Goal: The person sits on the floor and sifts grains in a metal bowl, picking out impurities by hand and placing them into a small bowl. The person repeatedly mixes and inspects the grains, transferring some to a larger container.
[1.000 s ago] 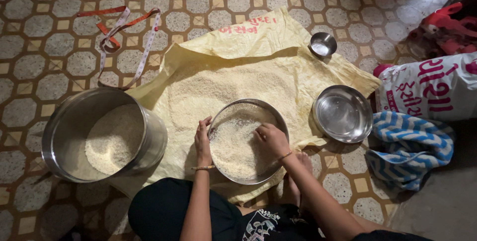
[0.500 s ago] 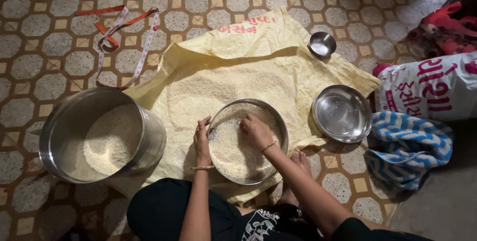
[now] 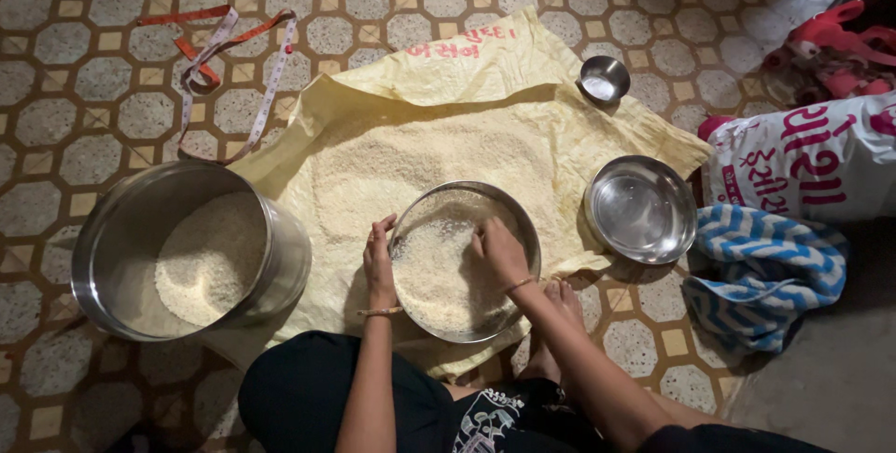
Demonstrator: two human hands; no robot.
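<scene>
Tiled floor (image 3: 75, 42), hands' (image 3: 501, 250) fingertips buried in rice (image 3: 439, 271)

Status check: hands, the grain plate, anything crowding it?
Left hand grips steel plate rim. Right hand flat in the rice. Big pot left, empty plate right, both apart.

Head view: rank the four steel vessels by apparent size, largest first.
1. Big steel pot, though its rim sits nearer the camera.
2. Rice-filled plate, under both hands.
3. Empty steel plate.
4. Small steel bowl.
</scene>
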